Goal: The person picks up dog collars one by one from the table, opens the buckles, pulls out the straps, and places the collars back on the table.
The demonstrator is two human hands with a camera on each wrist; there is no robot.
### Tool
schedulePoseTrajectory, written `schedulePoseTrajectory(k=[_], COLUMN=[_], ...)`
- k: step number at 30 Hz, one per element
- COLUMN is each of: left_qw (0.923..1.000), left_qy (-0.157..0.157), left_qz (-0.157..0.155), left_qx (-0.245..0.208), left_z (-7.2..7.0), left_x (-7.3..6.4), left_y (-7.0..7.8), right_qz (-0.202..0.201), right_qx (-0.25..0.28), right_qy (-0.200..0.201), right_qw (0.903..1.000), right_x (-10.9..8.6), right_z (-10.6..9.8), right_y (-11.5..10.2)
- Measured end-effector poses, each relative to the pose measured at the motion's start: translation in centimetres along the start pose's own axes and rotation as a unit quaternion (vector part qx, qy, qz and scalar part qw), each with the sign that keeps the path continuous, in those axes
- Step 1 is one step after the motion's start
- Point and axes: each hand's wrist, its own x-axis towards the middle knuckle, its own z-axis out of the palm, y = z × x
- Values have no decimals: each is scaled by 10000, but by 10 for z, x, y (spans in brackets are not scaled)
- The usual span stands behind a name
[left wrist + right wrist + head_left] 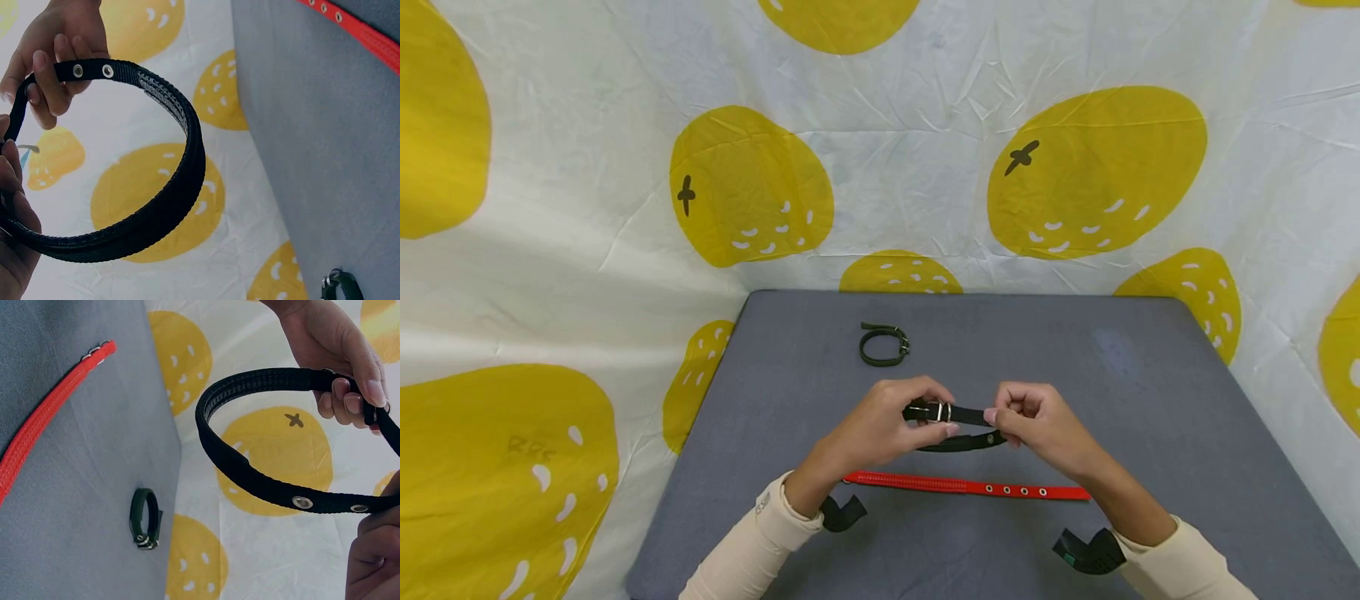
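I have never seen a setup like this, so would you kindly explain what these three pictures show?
There is no machine here: a person works bare-handed. The wide picture comes from a camera worn on the head, looking forward and down; the other two come from cameras on the left and right wrists, each watching the work there. The left hand holds a black collar-like strap near its metal buckle, while the right hand pinches the same strap farther along, above the grey table. On that table, a red strap with metal eyelets lies stretched out nearer the person, and a dark green strap, curled into a loop, lies farther away. Behind hangs a white cloth printed with yellow fruit shapes.
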Motion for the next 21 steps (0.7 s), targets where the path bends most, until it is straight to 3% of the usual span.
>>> schedulePoseTrajectory(k=[11,21], left_qw=[9998,9972], left_qy=[40,191], left_qz=[-68,154], left_qx=[184,706], left_z=[0,-2], left_x=[0,-2], left_y=[-1,-7], right_qz=[131,91], right_qx=[17,64], right_qy=[324,335], right_qw=[9994,9994], right_x=[-1,-4], right_z=[0,-3], right_y=[2,8])
